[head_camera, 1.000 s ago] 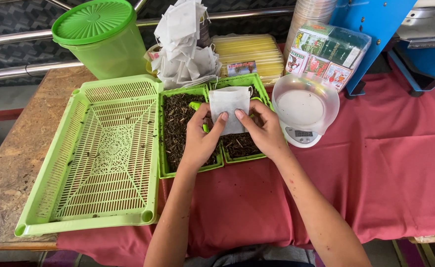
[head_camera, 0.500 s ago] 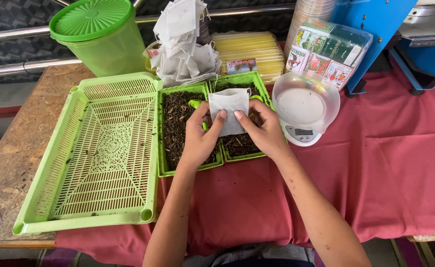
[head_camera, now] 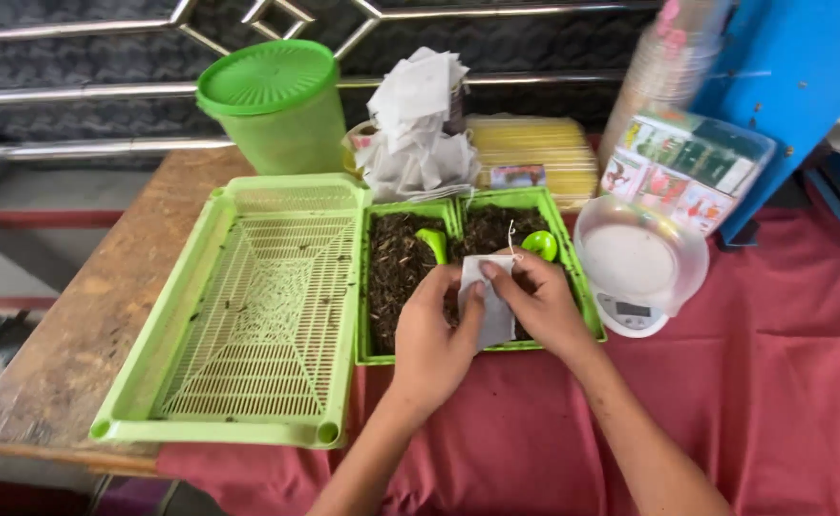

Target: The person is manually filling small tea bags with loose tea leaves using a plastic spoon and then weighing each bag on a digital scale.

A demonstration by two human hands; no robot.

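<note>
Both hands meet over the middle of the tabletop, where a small white paper pouch is pinched between them. The left hand grips the pouch's left edge with thumb and fingertips closed on it, and the right hand grips its upper right corner the same way, so each grip is clenched on the pouch. A thin white string rises from the top of the pouch. The pouch hangs just above a low green tray with two compartments, both filled with dark loose leaves. A green scoop lies in the right compartment just beyond the right hand, and another green scoop piece pokes up near the divider. To the left, touching this tray, sits a large light green slatted basket, with a few dark crumbs on its lattice. To the right of the tray stands a small white scale carrying a clear bowl. Behind the trays are a green lidded tub, a heap of white paper pouches and a yellow stack. A red cloth covers the right part of the tabletop under the forearms.
</note>
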